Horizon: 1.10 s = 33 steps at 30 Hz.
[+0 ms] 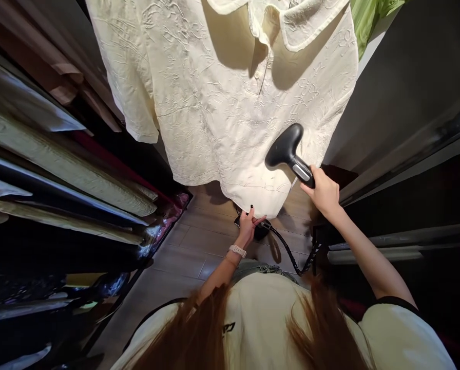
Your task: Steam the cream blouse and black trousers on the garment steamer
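The cream garment (230, 128), hung across the upper middle of the frame, is cut off at the top edge, so its shoulders and support are not visible; the working face of the black handheld steamer (286, 146), right of centre, cannot be inspected from this side; a dark object (261, 233) behind the left hand (247, 226) is largely hidden and cannot be identified; the hanging clothes (68, 149) along the left side sink into shadow, and the far right is too dark to make out.

The cream garment is woven with a raised, wrinkled floral relief; it has a wide rounded collar, a short buttoned placket and a smoother lower hem; the steamer is matte, with a broad curved head, a textured neck and a pale grey strip on its handle; a ribbed black hose (287, 247) curves over the wood-plank floor (176, 262) at lower centre; green cloth (368, 25) shows at upper right.

The right hand (324, 191) is closed round the steamer's handle, its head against or just before the cloth; the left hand, partly closed with some fingers extended, pinches the hem at centre.
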Each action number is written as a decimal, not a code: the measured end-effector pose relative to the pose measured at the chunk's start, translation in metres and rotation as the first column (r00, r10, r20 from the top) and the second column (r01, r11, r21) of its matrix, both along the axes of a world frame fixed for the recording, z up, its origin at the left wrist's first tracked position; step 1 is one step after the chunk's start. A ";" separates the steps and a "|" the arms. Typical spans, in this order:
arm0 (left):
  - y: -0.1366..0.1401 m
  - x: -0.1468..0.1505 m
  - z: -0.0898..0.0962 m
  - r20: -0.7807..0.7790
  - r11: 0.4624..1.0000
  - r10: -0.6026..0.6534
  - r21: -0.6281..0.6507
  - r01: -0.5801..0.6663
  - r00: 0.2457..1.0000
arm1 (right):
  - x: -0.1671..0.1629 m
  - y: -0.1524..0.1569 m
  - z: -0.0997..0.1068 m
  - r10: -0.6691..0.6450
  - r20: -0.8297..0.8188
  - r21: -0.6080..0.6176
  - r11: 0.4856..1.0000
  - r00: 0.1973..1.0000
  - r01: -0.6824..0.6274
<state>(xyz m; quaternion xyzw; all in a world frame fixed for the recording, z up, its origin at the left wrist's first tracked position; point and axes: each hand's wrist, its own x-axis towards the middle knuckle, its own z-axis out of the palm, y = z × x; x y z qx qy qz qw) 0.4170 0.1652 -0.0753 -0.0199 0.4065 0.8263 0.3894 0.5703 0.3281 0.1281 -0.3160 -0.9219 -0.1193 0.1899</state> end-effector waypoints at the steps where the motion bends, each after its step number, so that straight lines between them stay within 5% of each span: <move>1: 0.001 0.000 0.001 0.002 1.000 -0.006 0.003 0.006 1.000 | -0.002 0.000 0.000 0.032 0.026 -0.011 0.999 0.999 -0.032; 4: 0.006 0.000 0.004 0.020 1.000 -0.019 0.005 0.019 1.000 | -0.008 -0.004 -0.006 0.147 0.132 -0.070 0.988 0.980 -0.139; 9: 0.013 0.000 0.006 0.040 1.000 -0.029 0.012 0.029 0.999 | -0.015 -0.009 -0.017 0.023 0.040 -0.063 0.998 0.999 -0.020; 13: 0.015 -0.001 0.004 0.058 0.999 -0.047 0.012 0.047 0.997 | -0.011 -0.009 -0.020 0.167 0.192 -0.072 0.985 0.967 -0.156; 17: 0.016 -0.007 -0.001 0.052 0.999 -0.049 0.019 0.048 0.997 | 0.007 -0.001 -0.018 0.062 0.044 -0.021 0.998 0.997 -0.061; 21: 0.017 -0.009 -0.006 0.042 0.998 -0.067 0.019 0.066 0.997 | 0.030 0.007 -0.011 0.121 0.093 0.054 0.990 0.988 -0.127; 25: 0.016 -0.007 -0.009 0.052 0.997 -0.079 0.004 0.079 0.995 | 0.045 0.005 -0.006 0.021 -0.002 0.142 0.990 1.000 -0.020; 29: 0.015 -0.003 -0.011 0.073 0.995 -0.094 -0.020 0.096 0.993 | 0.054 0.002 -0.011 0.132 0.057 0.141 0.980 0.990 -0.138; 33: 0.017 0.005 -0.012 0.084 0.998 -0.061 -0.028 0.063 0.995 | 0.060 0.007 -0.016 0.050 -0.057 0.138 0.990 0.997 -0.041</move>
